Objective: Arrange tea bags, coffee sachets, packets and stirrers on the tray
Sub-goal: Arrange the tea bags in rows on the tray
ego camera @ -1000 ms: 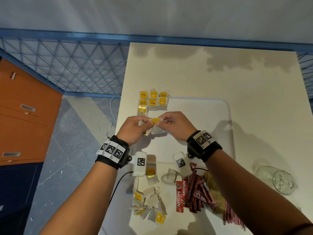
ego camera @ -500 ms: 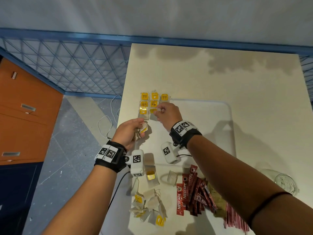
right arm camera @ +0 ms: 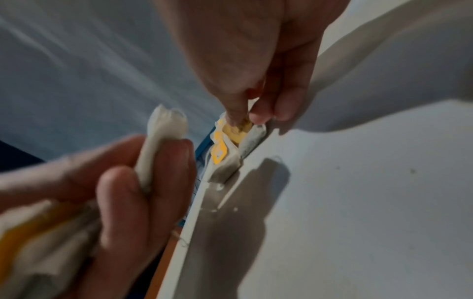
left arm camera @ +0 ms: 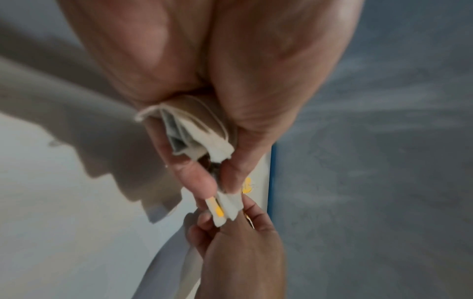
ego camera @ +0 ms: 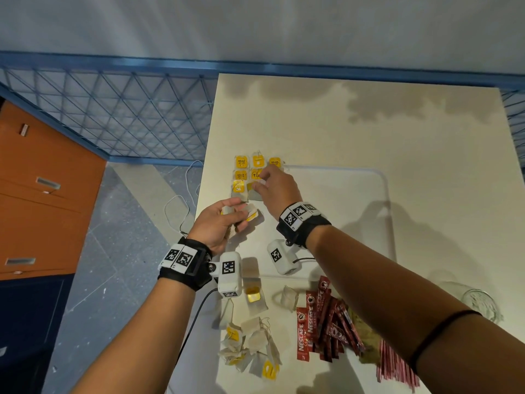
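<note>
- Tea bags [ego camera: 250, 346] lie in a loose heap on the near edge of the desk [ego camera: 369, 123], strings tangled; they look feather-light, limp and easy to tear, so each is best lifted by its stiff yellow tag or pinched flat at a corner.
- Sachets [ego camera: 321, 319] and stirrers [ego camera: 395, 362] sit just right of the heap: stiffer and slicker, likely better taken by the long edges.
- Left hand [ego camera: 218, 223] has its fingers curled round a small bunch of bags [left arm camera: 197, 131], held above the tray's left edge.
- Right hand [ego camera: 277, 189] pinches one bag [right arm camera: 236, 129] at its tag, fingers together, setting it into the third row.
- Tray [ego camera: 355, 172]: the placed bags [ego camera: 257, 169] form a neat grid at its far left corner.
</note>
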A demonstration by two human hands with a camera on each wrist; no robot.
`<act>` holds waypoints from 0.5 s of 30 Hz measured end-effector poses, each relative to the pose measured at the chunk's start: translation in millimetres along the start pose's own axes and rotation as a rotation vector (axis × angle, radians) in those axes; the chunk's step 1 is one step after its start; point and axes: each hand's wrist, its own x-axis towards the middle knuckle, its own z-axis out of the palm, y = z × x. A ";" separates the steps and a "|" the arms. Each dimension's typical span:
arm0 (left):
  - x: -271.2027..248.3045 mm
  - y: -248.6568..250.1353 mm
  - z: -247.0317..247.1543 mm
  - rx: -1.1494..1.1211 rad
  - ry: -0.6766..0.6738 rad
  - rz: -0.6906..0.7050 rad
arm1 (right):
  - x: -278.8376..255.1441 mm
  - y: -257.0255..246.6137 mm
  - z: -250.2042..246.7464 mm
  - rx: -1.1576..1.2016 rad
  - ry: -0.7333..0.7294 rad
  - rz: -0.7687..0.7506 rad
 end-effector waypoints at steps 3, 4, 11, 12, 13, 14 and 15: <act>0.3 -0.5 -0.5 0.036 0.008 0.017 | -7.1 3.7 -2.7 0.083 -0.012 -0.015; 0.7 -1.0 -0.5 0.046 0.005 0.016 | -11.6 4.1 -5.1 0.104 -0.019 -0.015; 1.7 -1.5 5.5 0.147 0.043 0.062 | -52.1 12.5 -23.2 0.310 -0.143 0.014; 1.8 -1.8 7.1 0.153 0.048 0.075 | -57.4 13.3 -25.1 0.329 -0.163 0.038; 1.1 -2.0 9.4 0.156 0.043 0.081 | -62.4 14.5 -26.1 0.338 -0.176 0.060; 0.8 -2.4 12.1 0.153 0.031 0.082 | -66.8 15.8 -26.4 0.344 -0.185 0.072; -0.1 -2.3 14.8 0.142 0.020 0.079 | -70.1 17.2 -25.3 0.345 -0.191 0.075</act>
